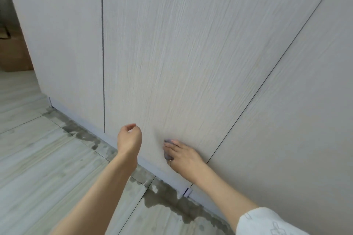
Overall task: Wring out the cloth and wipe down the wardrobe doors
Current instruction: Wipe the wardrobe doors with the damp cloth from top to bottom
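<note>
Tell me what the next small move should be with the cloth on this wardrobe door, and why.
Probably sweep the right hand sideways along the door's bottom edge. It presses the grey cloth flat against the middle door low down, near the plinth, while the left hand hovers free, holding nothing.

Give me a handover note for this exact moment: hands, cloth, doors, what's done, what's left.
Right hand: fingers flat, pressing the cloth against the lower part of the middle wardrobe door.
Left hand: loosely curled, holding nothing, in front of the same door and apart from it.
Cloth is mostly hidden under the right hand.
Wet patches on the floor along the wardrobe base.
Done: cloth is on the door, wiping under way low on the middle door.
Left: cannot tell which door areas are already wiped.
</note>
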A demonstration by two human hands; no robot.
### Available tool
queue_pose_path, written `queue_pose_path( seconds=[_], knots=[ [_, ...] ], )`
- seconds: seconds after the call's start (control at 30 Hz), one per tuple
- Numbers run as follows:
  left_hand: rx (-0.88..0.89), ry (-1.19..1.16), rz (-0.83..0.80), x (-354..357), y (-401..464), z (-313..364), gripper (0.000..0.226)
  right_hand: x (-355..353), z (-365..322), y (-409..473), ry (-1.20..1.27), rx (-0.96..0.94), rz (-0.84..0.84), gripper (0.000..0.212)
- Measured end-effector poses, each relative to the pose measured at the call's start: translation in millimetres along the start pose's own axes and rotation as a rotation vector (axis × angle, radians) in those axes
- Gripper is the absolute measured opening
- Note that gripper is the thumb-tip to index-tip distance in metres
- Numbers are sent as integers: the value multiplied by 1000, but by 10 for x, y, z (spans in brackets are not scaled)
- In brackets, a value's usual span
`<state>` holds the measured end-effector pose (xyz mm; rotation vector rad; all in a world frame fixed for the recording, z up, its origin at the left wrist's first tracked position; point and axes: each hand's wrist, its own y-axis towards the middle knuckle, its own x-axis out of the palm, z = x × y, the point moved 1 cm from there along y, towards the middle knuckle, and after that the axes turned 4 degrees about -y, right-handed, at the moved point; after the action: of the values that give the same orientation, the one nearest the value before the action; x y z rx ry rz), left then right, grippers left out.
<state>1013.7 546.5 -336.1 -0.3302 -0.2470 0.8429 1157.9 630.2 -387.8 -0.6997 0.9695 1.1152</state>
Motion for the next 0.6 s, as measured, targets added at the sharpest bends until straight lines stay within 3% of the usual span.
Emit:
queue_pose_path(
  seconds=[0.07,0.2,0.27,0.33,0.47,0.6],
  knots=[
    [-57,128,-153,49,-113,-43,30,-164,23,-328,242,2,-162,10],
    [-134,349,-329,259,-623,108,27,-870,209,-874,734,313,-275,43],
    [-173,448,-411,471,-981,340,26,-1228,443,-1102,1006,521,-411,37],
    [-194,528,-508,657,-1376,581,24,-1511,652,-1322,1117,671,-510,33],
    [-189,523,-673,955,-2147,1148,23,-2271,1052,-1833,1374,791,-522,12],
    [-237,368,-784,1137,-3022,1830,24,-3136,1479,-2494,1751,1080,-452,9]
  ],
)
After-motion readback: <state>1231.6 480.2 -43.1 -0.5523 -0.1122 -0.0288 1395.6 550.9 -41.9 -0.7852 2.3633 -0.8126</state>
